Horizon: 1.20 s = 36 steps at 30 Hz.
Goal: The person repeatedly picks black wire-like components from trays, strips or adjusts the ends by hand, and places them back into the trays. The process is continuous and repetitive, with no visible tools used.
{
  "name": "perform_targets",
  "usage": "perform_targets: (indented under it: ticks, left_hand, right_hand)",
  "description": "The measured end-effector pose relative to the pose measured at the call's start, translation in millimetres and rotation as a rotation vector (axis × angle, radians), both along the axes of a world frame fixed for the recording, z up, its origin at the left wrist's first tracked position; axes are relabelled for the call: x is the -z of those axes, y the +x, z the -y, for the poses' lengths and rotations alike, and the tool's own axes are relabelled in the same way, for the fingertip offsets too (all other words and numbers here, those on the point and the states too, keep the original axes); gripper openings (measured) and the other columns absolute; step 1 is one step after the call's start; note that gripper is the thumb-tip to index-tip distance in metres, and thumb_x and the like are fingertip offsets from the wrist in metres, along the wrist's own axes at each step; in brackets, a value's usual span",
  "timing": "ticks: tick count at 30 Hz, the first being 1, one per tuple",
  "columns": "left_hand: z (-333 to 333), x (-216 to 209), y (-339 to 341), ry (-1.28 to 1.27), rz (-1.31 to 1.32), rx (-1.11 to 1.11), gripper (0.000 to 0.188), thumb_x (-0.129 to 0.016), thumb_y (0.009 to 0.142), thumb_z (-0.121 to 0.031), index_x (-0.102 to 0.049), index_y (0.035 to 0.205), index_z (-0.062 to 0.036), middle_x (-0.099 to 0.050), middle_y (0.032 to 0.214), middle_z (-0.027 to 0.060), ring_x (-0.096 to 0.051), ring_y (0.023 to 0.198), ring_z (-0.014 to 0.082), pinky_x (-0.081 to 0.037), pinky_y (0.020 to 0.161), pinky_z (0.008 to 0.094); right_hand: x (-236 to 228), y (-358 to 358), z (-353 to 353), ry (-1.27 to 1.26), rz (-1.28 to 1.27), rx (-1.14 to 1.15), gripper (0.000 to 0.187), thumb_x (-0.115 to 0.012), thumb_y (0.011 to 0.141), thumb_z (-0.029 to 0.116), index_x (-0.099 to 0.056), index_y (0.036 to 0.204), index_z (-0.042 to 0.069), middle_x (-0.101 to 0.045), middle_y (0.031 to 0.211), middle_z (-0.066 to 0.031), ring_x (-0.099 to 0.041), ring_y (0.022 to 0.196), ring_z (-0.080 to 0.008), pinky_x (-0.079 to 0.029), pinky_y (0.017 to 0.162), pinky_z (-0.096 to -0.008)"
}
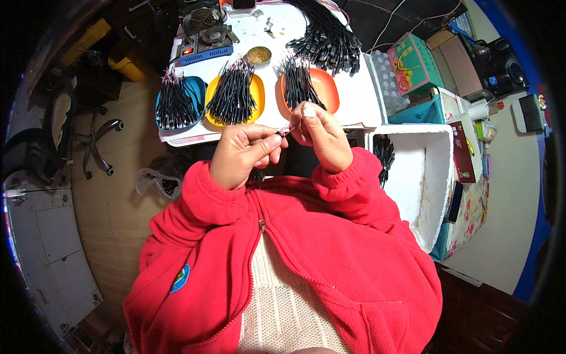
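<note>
My left hand (pixel 247 152) is closed, thumb and fingers pinching the end of a short black cable (pixel 281 134) in front of my chest. Thin reddish wires stick out of that end toward my right hand (pixel 323 137). Its fingertips are pinched together at the wire tips; the exact contact is too small to make out. Just beyond my hands stand three shallow trays: a blue tray (pixel 201 88), a yellow tray (pixel 258 94) and an orange tray (pixel 330 91). Each carries a bundle of similar black cables with bared thin wires.
On the white table (pixel 271 17) a blue electric heater unit (pixel 206 54) with a lit red switch stands beside a round tin (pixel 258 55). A large cable heap (pixel 330 44) lies at the back. To my right is a white foam box (pixel 436 177) with more cables.
</note>
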State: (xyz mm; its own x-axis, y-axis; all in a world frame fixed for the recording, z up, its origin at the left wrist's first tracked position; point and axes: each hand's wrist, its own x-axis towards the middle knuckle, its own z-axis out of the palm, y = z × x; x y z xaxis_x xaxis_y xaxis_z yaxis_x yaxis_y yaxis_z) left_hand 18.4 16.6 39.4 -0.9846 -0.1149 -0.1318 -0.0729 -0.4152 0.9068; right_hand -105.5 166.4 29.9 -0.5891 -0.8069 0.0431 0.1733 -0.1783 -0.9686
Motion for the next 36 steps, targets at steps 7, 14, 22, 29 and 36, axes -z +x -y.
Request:
perform_targets:
  ticks: [7,14,22,29,36]
  left_hand:
    - [-0.9,-0.7,2.1,-0.032,0.048,0.043,0.014,-0.059,0.092,-0.007,-0.067,0.095,0.0046,-0.060,0.068,0.0029,-0.042,0.053,0.0019,-0.031,0.047,0.0170]
    - [2.1,-1.8,-0.9,-0.023,0.099,0.059,0.014,-0.060,0.091,-0.006,-0.067,0.091,0.0064,-0.058,0.065,0.0022,-0.043,0.051,0.0025,-0.028,0.045,0.0171]
    - [17.2,-7.3,-2.4,0.088,0.163,0.233,0.016,-0.061,0.090,-0.008,-0.067,0.090,0.0063,-0.057,0.063,0.0027,-0.043,0.051,0.0037,-0.027,0.045,0.0173]
    - [13.7,-13.2,-1.2,0.089,0.165,0.320,0.018,-0.060,0.091,-0.009,-0.066,0.090,0.0085,-0.055,0.061,0.0033,-0.041,0.049,0.0042,-0.028,0.045,0.0181]
    - [4.9,-19.5,4.0,-0.062,0.099,0.287,0.016,-0.063,0.090,-0.010,-0.067,0.090,0.0056,-0.058,0.063,0.0027,-0.046,0.051,0.0055,-0.033,0.046,0.0191]
  right_hand:
    - [-5.8,10.6,-2.2,0.175,-0.487,-0.003,0.028,-0.056,0.097,0.021,-0.058,0.079,-0.001,-0.058,0.066,-0.0031,-0.051,0.061,-0.0069,-0.042,0.054,-0.0253]
    - [6.0,-1.8,-6.5,0.040,0.134,0.151,0.025,-0.050,0.100,0.023,-0.059,0.086,0.004,-0.051,0.069,0.0050,-0.041,0.061,-0.0030,-0.032,0.054,-0.0190]
    - [-20.5,-10.2,-34.0,0.169,-0.824,-0.041,0.039,-0.078,0.074,0.013,-0.062,0.108,0.003,-0.061,0.089,-0.0078,-0.060,0.080,-0.0199,-0.048,0.069,-0.0311]
    - [-33.4,-3.2,-26.2,-0.045,-1.098,0.020,0.027,-0.075,0.071,0.004,-0.066,0.097,0.005,-0.062,0.087,-0.0073,-0.061,0.078,-0.0224,-0.049,0.067,-0.0324]
    - [-29.2,11.7,-32.4,0.025,-1.094,0.086,0.017,-0.072,0.074,0.000,-0.061,0.087,0.002,-0.060,0.082,-0.0077,-0.061,0.075,-0.0220,-0.049,0.065,-0.0314]
